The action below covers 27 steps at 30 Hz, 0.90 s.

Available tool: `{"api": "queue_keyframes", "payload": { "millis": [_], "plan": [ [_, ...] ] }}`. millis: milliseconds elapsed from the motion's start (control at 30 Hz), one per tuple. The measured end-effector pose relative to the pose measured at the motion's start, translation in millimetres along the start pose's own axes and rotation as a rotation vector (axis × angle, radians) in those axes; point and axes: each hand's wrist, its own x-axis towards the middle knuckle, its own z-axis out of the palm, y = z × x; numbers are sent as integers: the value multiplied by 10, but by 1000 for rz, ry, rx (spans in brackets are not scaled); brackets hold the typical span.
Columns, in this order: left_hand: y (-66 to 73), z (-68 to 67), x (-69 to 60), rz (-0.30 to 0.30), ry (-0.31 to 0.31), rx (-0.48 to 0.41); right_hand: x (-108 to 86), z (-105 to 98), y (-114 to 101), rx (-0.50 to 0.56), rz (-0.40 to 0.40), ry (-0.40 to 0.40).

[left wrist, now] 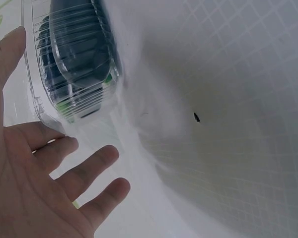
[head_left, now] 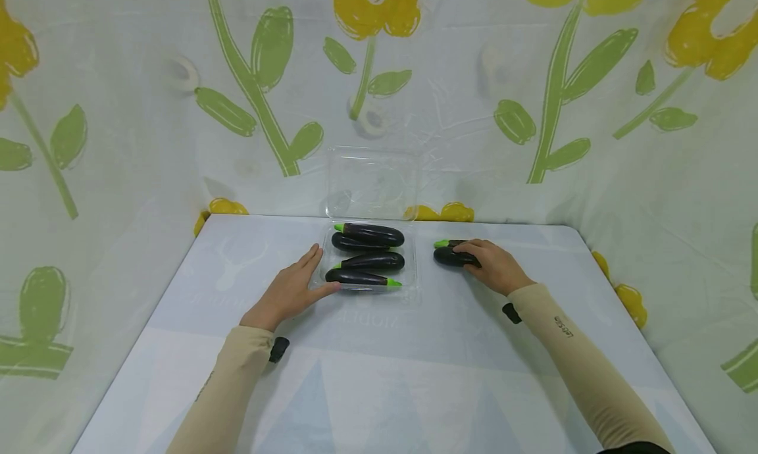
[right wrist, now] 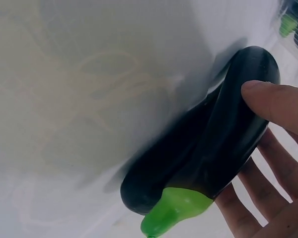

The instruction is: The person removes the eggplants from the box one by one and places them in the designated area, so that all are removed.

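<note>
The left hand [head_left: 290, 289] has its fingers spread wide and nearly straight, at the left edge of a clear container [head_left: 411, 263], without gripping it; four eggplants [head_left: 374, 262] lie inside, the lid raised. On the worktop [head_left: 379, 335] to its right, the right hand [head_left: 494, 266] holds one eggplant [right wrist: 233, 119] between thumb and curved fingers, a second eggplant [right wrist: 156, 166] lying alongside

Grips a glossy black green-capped eggplant [right wrist: 233, 129] in the right hand [right wrist: 284, 162], against a second, dark rounded eggplant [right wrist: 161, 161]. Shows, apparently, another green cap [right wrist: 288, 25] at the edge of a clear plastic box [right wrist: 285, 39].
</note>
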Motion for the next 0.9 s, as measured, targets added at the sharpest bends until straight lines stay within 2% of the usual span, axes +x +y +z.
{"api": "queue_keyframes", "payload": {
  "millis": [167, 533, 900],
  "plan": [
    [-2, 2, 1, -2, 0, 0, -13, 17, 16, 2, -7, 18],
    [11, -16, -8, -20, -16, -4, -30, 4, 29, 0, 51, -4],
    [5, -6, -4, -23, -19, -4, -39, -4, 32, -11, 47, -6]
  ]
}}
